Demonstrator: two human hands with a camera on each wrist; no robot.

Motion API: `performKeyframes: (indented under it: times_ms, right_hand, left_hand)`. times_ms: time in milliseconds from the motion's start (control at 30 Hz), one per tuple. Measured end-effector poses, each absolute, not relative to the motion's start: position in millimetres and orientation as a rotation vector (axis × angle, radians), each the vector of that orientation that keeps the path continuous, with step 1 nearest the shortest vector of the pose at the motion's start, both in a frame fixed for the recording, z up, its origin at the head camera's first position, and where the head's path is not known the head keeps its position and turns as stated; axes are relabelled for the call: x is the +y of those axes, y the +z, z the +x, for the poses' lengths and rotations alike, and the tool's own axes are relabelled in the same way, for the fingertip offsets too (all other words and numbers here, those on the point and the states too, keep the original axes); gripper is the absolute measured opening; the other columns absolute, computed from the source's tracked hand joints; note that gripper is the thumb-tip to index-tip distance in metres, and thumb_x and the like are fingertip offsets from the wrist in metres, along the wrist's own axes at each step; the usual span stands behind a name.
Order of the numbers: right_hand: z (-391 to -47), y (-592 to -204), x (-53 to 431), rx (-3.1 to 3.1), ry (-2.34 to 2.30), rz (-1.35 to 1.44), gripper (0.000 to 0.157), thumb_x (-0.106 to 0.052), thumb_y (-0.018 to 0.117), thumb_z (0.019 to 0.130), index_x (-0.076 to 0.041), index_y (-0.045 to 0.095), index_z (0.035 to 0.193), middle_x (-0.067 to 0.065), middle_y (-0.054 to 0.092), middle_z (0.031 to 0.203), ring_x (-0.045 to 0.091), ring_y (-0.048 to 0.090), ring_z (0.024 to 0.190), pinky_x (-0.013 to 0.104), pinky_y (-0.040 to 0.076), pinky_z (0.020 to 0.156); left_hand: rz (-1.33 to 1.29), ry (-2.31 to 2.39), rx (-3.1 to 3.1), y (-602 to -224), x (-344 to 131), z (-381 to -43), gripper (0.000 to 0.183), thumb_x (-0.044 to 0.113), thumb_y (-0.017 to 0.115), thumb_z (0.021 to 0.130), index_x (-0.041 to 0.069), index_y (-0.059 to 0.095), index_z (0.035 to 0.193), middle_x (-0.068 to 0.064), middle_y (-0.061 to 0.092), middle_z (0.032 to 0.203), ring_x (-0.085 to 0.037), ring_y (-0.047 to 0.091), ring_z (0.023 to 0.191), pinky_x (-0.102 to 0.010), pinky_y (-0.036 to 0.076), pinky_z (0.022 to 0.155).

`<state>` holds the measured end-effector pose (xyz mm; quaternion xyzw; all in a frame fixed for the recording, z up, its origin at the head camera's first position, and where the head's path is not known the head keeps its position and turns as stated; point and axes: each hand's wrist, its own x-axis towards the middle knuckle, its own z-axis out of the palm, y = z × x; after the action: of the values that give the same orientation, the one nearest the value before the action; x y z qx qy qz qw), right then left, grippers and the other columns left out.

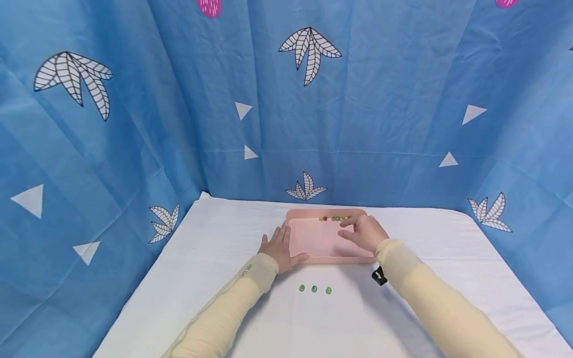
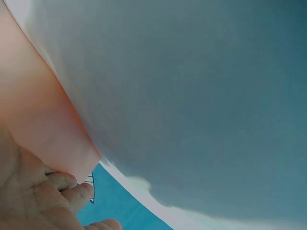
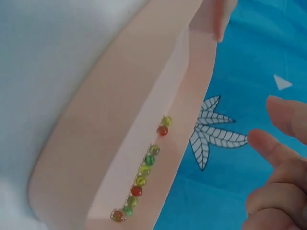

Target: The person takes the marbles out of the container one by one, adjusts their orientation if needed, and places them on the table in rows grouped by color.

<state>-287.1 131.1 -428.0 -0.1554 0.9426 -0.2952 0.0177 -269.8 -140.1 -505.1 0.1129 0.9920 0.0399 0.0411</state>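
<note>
A shallow pink tray [image 1: 313,241] stands on the white cloth. Several glass marbles [image 3: 141,180], red, green and yellow, lie in a row along its far wall. My left hand [image 1: 279,251] rests at the tray's left side, fingers straight and thumb by the near left corner. Over the right part of the tray hovers my right hand [image 1: 364,232], its thumb and index finger apart with nothing visible between them; the right wrist view shows its other fingers bent. Three green marbles [image 1: 315,289] sit on the cloth in front of the tray.
White cloth [image 1: 215,233] covers the table. Blue curtains [image 1: 371,99] with leaf prints hang behind and at both sides. A small black item [image 1: 379,276] shows beside the right sleeve, near the tray's front right corner.
</note>
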Motion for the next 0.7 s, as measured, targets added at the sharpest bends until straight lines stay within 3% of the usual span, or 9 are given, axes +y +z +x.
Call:
performKeyframes:
  times_ms: [267, 400, 567, 633, 700]
  right_hand:
    - [-306.3, -423.4, 133.1, 2.899, -0.986, -0.392, 0.032, -0.032, 0.068, 0.09, -0.014, 0.071, 0.116, 0.011, 0.068, 0.113, 0.027, 0.062, 0.1, 0.043, 0.052, 0.08]
    - [-315.6, -422.7, 133.5, 2.897, -1.0, -0.368, 0.032, -0.03, 0.067, 0.091, -0.012, 0.071, 0.116, 0.01, 0.07, 0.104, 0.024, 0.063, 0.084, 0.037, 0.053, 0.066]
    - [-327.9, -424.4, 135.1, 2.894, -0.973, -0.327, 0.034, -0.029, 0.065, 0.092, -0.008, 0.07, 0.118, 0.005, 0.068, 0.072, 0.021, 0.057, 0.06, 0.034, 0.049, 0.058]
    - [-333.3, -425.8, 135.5, 2.9, -0.95, -0.313, 0.036, -0.031, 0.065, 0.092, -0.008, 0.069, 0.119, 0.006, 0.071, 0.076, 0.023, 0.063, 0.068, 0.036, 0.052, 0.064]
    - [-338.2, -427.0, 135.2, 2.904, -0.936, -0.307, 0.036, -0.032, 0.065, 0.092, -0.008, 0.069, 0.119, 0.01, 0.072, 0.092, 0.03, 0.066, 0.085, 0.042, 0.054, 0.074]
  left_hand:
    - [0.337, 0.108, 3.033, -505.5, -141.4, -269.2, 0.111, 0.085, 0.029, 0.08, 0.005, 0.009, 0.155, -0.009, 0.009, 0.161, -0.026, 0.013, 0.146, -0.057, 0.018, 0.113]
    - [0.333, 0.12, 3.028, -504.8, -141.4, -269.2, 0.111, 0.085, 0.03, 0.08, 0.005, 0.01, 0.155, -0.008, 0.009, 0.161, -0.026, 0.013, 0.146, -0.057, 0.018, 0.113]
    - [0.341, 0.116, 3.023, -505.2, -141.2, -269.8, 0.111, 0.085, 0.029, 0.08, 0.005, 0.01, 0.155, -0.008, 0.008, 0.161, -0.027, 0.013, 0.146, -0.057, 0.018, 0.113]
    - [0.342, 0.118, 3.023, -505.5, -141.4, -269.8, 0.11, 0.085, 0.029, 0.08, 0.005, 0.01, 0.155, -0.009, 0.008, 0.161, -0.027, 0.013, 0.146, -0.057, 0.018, 0.113]
    - [0.337, 0.127, 3.025, -505.6, -141.9, -269.8, 0.11, 0.085, 0.03, 0.08, 0.005, 0.01, 0.155, -0.009, 0.009, 0.161, -0.027, 0.013, 0.146, -0.057, 0.018, 0.113]
